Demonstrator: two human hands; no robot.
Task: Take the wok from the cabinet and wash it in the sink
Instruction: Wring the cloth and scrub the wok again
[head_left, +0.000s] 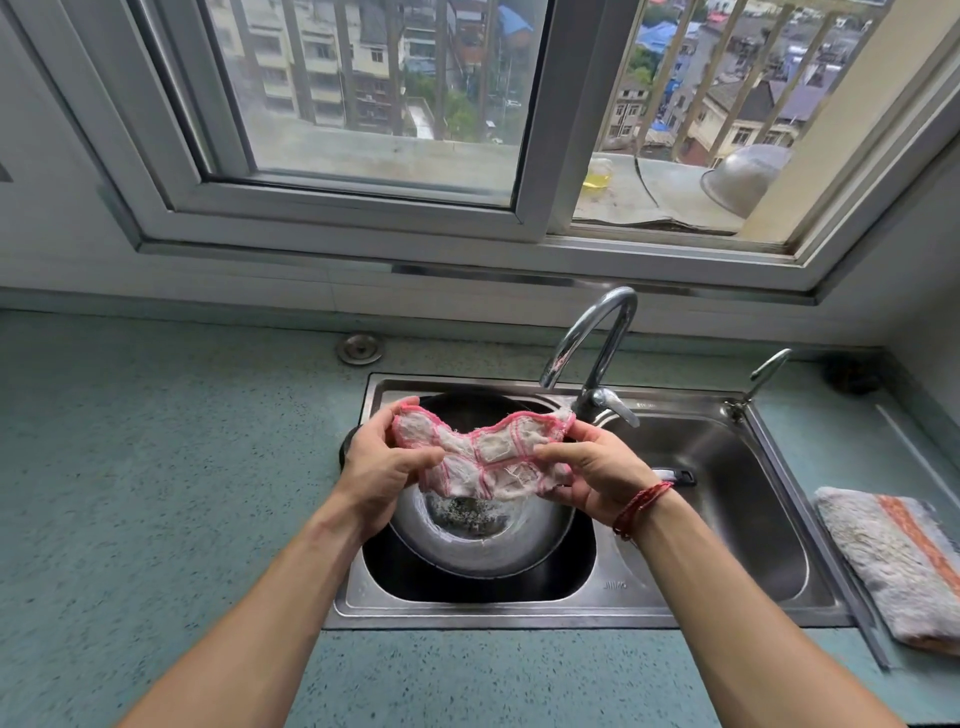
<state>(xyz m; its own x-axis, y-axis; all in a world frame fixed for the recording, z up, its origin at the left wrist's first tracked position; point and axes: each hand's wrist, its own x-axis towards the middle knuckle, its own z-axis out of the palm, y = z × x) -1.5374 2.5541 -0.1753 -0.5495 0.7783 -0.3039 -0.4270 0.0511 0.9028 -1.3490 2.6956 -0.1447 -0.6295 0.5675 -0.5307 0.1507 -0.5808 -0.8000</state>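
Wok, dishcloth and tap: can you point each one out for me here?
wok (493, 551): head view, on its shiny inner wall, below the cloth.
dishcloth (488, 457): head view, on the middle of the stretched cloth.
tap (607, 358): head view, on the upright part of the curved pipe.

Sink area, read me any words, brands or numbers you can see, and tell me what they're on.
Stamp on the sink front rim: too blurred to read.
Small print on its back rim: too small to read.
Red mark on the faucet: unreadable.
Nothing else shows text.
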